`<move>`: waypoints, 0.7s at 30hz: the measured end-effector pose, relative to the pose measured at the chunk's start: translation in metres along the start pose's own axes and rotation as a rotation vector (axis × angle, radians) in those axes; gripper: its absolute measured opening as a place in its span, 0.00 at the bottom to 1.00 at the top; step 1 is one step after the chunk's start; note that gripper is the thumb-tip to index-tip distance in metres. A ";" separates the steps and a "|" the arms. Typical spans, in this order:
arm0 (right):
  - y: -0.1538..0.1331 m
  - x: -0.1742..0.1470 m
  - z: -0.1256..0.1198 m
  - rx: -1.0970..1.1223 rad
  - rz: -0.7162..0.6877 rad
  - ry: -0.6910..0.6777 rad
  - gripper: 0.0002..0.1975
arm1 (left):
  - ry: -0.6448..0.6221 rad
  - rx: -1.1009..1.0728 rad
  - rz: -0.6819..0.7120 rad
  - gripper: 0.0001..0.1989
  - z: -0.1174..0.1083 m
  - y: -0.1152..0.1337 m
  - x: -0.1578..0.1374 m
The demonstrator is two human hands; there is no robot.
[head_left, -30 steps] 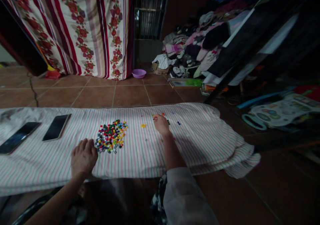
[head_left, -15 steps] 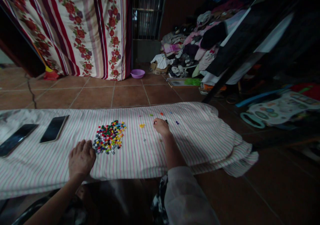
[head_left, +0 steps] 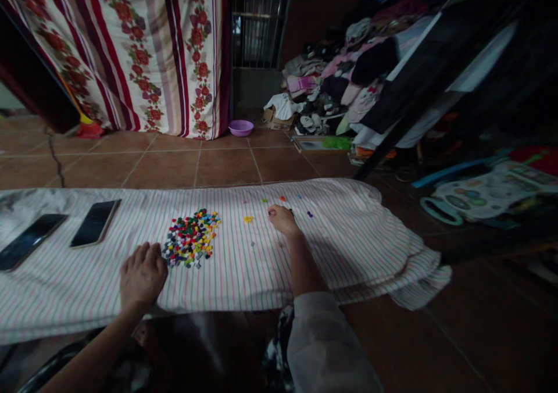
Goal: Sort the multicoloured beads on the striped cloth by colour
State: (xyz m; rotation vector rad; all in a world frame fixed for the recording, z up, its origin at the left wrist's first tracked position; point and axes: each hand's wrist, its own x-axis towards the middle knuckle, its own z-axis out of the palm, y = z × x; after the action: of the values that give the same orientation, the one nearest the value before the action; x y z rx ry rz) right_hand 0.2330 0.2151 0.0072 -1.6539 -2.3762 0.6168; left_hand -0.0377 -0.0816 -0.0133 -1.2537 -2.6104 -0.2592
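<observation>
Clearly, the multicoloured heap of tiny blocks (head_left: 190, 236) lies beside the left hand (head_left: 143, 275), fingers loose, left of the right hand (head_left: 283, 220), fingertips bunched, contents unclear

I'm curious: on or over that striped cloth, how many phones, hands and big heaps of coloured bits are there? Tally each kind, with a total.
Phones: 2
Hands, left and right: 2
Big heap: 1 (bits too small and crowded to count)
Total: 5
</observation>
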 end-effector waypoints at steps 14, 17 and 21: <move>-0.006 0.000 -0.002 0.032 -0.032 0.068 0.18 | 0.025 -0.040 -0.030 0.23 0.005 -0.001 0.000; -0.008 0.000 -0.003 0.039 -0.037 0.098 0.17 | 0.035 -0.055 -0.031 0.22 0.004 -0.001 0.001; -0.019 0.000 -0.004 0.077 -0.072 0.137 0.13 | 0.028 -0.049 -0.041 0.22 0.003 0.001 0.001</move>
State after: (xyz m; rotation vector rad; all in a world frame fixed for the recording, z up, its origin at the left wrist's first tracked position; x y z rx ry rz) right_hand 0.2185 0.2102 0.0195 -1.5207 -2.2746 0.5561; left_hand -0.0380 -0.0800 -0.0157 -1.2046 -2.6226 -0.3479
